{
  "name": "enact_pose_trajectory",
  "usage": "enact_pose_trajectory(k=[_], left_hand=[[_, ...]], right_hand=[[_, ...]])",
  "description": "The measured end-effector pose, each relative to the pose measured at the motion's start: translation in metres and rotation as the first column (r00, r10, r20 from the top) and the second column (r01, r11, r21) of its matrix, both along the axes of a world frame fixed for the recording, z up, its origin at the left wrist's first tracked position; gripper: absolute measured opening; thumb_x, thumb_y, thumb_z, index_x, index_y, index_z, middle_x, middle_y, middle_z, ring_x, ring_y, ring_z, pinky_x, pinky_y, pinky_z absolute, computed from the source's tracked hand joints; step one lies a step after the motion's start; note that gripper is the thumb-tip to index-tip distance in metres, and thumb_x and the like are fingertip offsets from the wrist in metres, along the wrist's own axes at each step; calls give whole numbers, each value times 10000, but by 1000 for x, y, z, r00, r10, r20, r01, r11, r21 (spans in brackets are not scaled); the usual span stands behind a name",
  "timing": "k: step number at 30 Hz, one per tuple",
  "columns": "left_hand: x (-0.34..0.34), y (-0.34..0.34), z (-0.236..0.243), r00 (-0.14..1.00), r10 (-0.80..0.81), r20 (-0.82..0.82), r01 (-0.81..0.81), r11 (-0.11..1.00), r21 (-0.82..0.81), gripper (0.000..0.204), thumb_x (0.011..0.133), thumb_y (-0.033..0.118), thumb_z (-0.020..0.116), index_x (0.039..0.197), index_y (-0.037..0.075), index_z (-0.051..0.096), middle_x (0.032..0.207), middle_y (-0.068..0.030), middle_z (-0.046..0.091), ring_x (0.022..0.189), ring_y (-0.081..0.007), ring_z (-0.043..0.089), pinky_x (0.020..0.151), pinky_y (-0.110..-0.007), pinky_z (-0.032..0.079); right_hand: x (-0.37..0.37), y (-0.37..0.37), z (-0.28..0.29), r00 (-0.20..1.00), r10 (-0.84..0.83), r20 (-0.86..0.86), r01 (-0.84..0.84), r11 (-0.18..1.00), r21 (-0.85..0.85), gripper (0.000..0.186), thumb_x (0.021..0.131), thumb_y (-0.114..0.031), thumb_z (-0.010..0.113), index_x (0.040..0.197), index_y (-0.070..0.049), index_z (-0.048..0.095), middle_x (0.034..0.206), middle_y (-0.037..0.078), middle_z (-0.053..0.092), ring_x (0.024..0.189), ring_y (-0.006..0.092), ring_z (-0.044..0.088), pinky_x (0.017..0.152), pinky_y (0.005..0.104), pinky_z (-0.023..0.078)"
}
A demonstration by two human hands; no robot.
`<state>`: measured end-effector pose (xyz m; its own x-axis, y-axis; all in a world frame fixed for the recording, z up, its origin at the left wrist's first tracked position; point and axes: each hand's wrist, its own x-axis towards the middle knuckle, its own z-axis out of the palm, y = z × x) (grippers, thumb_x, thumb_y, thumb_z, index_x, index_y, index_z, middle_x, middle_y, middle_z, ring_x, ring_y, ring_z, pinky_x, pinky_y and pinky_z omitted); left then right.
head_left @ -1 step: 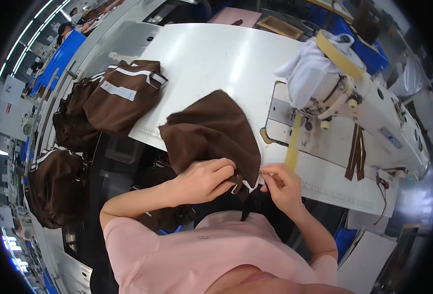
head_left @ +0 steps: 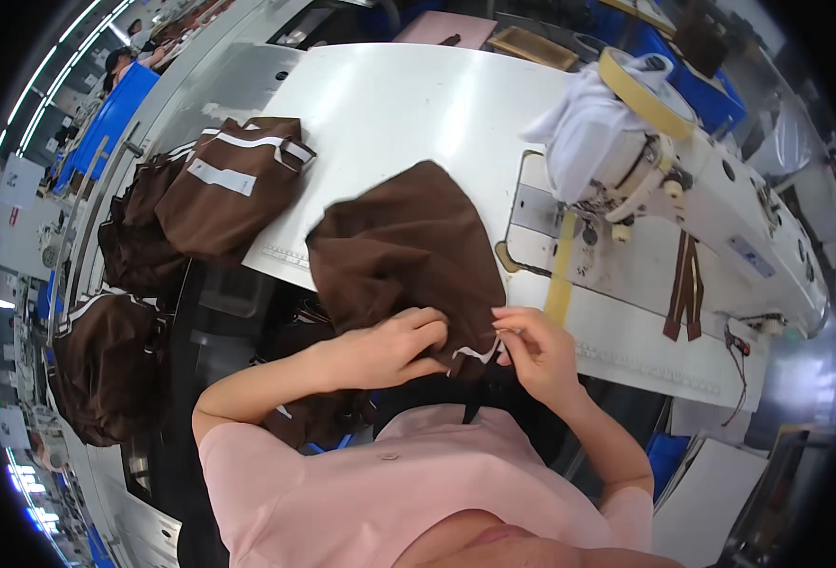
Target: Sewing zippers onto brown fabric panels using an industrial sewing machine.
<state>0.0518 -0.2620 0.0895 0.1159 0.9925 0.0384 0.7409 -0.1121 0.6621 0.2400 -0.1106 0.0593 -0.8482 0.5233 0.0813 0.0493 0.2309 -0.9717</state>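
A piece of brown fabric (head_left: 409, 232) lies rumpled on the white sewing table (head_left: 390, 104), its near end hanging over the front edge. My left hand (head_left: 404, 346) is closed on the near left part of this fabric, fingers curled with the tips partly hidden. On its near right edge, my right hand (head_left: 534, 348) pinches the fabric, thumb against forefinger. Between the two hands shows a narrow white trim (head_left: 475, 354) along the fabric's edge. Right of the fabric stands a white sewing machine (head_left: 730, 222), with a white cloth (head_left: 584, 133) draped over its head.
Brown sewn bags (head_left: 233, 194) with white trim are heaped at the left, another bag (head_left: 110, 364) nearer me. A roll of yellow tape (head_left: 647, 95) rests on the machine. Brown strips (head_left: 683, 289) and a small red-and-black tool (head_left: 738, 343) lie at the right.
The fabric has spread out a little to the left and away from me. More white trim shows between my hands, and my right hand has shifted slightly.
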Motion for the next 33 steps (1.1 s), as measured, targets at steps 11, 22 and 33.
enact_pose_trajectory(k=[11,22,33], left_hand=[[-16,141,8,868,358,-343,-343,933,107,598,838,524,606,1049,-32,544,709,-211,634,729,-379,646,661,-416,521],[-30,144,-19,854,281,438,-387,906,173,267,901,2,473,1136,35,594,752,61,481,670,-24,388,619,-197,353],[-19,187,-53,785,479,-392,-204,798,567,199,788,129,666,937,68,548,1078,-92,500,1024,-277,465,862,-446,349]], right_hand=[[-3,-12,-8,972,230,46,-196,693,694,175,751,37,582,911,-33,596,1239,118,558,591,246,625,464,349,505],[36,30,2,983,-163,82,174,974,-146,299,900,8,536,1182,-89,526,861,80,560,566,136,609,532,271,508],[30,49,-22,989,-108,103,122,983,-136,146,914,-3,542,1046,-13,603,859,41,614,642,90,620,580,227,516]])
